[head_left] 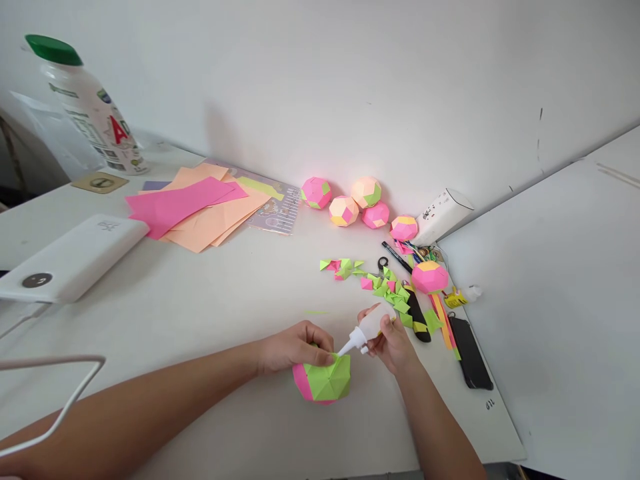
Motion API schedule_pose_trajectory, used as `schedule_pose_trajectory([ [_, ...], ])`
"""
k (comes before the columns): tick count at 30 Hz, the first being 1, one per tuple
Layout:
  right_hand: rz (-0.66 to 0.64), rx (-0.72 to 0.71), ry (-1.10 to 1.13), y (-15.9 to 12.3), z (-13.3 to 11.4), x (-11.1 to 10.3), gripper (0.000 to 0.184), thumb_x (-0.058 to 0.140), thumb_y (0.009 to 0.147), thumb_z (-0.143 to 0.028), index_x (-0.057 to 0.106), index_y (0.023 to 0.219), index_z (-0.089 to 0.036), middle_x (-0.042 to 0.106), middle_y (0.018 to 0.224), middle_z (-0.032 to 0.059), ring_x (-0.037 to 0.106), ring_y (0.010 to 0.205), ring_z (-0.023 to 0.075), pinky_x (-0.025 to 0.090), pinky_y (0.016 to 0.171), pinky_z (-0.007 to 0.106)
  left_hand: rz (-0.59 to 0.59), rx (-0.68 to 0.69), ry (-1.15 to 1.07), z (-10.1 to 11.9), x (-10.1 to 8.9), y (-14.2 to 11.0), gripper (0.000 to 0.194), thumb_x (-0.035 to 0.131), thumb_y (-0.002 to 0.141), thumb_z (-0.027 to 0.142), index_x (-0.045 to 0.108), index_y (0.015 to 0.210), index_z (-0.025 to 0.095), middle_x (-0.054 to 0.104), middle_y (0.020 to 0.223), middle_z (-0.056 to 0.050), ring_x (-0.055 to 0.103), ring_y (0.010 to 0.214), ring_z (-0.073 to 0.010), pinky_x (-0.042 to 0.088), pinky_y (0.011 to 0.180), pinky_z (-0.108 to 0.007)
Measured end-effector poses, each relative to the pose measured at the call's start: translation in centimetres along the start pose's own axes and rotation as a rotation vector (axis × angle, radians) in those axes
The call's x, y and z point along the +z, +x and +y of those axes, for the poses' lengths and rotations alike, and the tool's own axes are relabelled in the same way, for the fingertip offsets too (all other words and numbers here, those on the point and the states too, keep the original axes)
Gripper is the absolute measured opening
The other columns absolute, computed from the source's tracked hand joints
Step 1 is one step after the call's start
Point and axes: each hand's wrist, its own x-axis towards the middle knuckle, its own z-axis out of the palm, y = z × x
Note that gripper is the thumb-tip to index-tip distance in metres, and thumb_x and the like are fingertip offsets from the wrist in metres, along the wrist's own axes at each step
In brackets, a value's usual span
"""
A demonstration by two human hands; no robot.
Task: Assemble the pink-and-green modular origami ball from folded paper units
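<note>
My left hand [300,348] is closed on a faceted paper ball [327,379], green in front with pink at its left side and underside. In my right hand [393,343] is a white glue bottle [375,323], tilted down to the left. Its narrow nozzle tip meets or nearly meets the top of the ball, beside my left thumb. Whether glue is coming out is too small to tell. Just beyond the right hand lies a scatter of small folded green and pink paper pieces [393,290].
Several finished paper balls [343,211] sit by the wall. A box cutter [417,313], a black phone [470,352] and a yellow-labelled bottle [457,296] lie at right. Coloured paper sheets [200,210], a power bank [75,257] and a green-capped bottle [90,110] are at left.
</note>
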Motion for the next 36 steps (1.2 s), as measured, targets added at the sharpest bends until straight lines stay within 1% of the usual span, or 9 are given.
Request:
schedule_pose_trajectory([
  [4,0.010,0.011,-0.010,0.0,0.1,-0.1,0.038,0.061,0.078,-0.056,0.058,0.079,-0.018,0.055,0.056,-0.0011,0.044,0.040,0.0080,0.032,0.034,0.018,-0.001,-0.005,0.018,0.0,0.0,0.0,0.020,0.069,0.068,0.031,0.062,0.060,0.014,0.046,0.058,0.003,0.040,0.056,-0.0106,0.032,0.054,-0.025],
  [11,0.046,-0.007,-0.079,-0.3,-0.1,0.2,0.041,0.063,0.076,-0.058,0.054,0.076,-0.018,0.055,0.058,-0.0011,0.041,0.038,0.0073,0.029,0.032,0.019,0.010,-0.020,0.043,0.1,0.2,0.0,0.019,0.069,0.067,0.030,0.062,0.059,0.014,0.046,0.059,0.003,0.041,0.056,-0.0105,0.033,0.054,-0.025],
  [15,0.068,-0.037,-0.159,-0.6,-0.5,0.7,0.042,0.064,0.074,-0.059,0.053,0.076,-0.018,0.053,0.057,-0.0022,0.041,0.038,0.0075,0.028,0.033,0.020,0.018,-0.024,0.073,0.1,0.3,-0.1,0.017,0.068,0.067,0.029,0.063,0.059,0.015,0.047,0.059,0.003,0.041,0.057,-0.0109,0.034,0.055,-0.025],
  [20,0.079,-0.083,-0.194,-1.0,-0.8,1.2,0.039,0.066,0.074,-0.055,0.052,0.075,-0.019,0.051,0.056,-0.0032,0.043,0.038,0.0079,0.028,0.033,0.020,0.017,-0.031,0.064,0.1,0.4,-0.1,0.015,0.068,0.066,0.028,0.063,0.059,0.015,0.050,0.059,0.003,0.043,0.058,-0.0112,0.033,0.054,-0.024],
  [25,0.086,-0.122,-0.223,-1.3,-1.0,1.4,0.035,0.065,0.077,-0.050,0.051,0.074,-0.019,0.054,0.058,-0.0020,0.041,0.036,0.0068,0.025,0.032,0.019,0.015,-0.027,0.061,0.2,0.5,-0.1,0.014,0.066,0.067,0.026,0.063,0.058,0.015,0.049,0.057,0.003,0.042,0.057,-0.0108,0.032,0.054,-0.024],
  [30,0.090,-0.096,-0.278,-1.5,-1.4,1.6,0.036,0.064,0.077,-0.052,0.050,0.073,-0.019,0.058,0.056,-0.0011,0.040,0.035,0.0067,0.025,0.032,0.019,0.019,-0.038,0.067,0.4,0.6,-0.2,0.015,0.066,0.066,0.027,0.062,0.058,0.015,0.049,0.057,0.003,0.042,0.056,-0.0109,0.032,0.053,-0.024],
  [36,0.108,-0.109,-0.280,-1.6,-1.2,1.6,0.036,0.065,0.076,-0.052,0.049,0.073,-0.020,0.057,0.054,-0.0025,0.040,0.034,0.0066,0.024,0.032,0.019,0.010,-0.032,0.066,0.4,0.5,-0.1,0.014,0.066,0.066,0.025,0.063,0.058,0.015,0.049,0.057,0.003,0.042,0.056,-0.0109,0.032,0.054,-0.024],
])
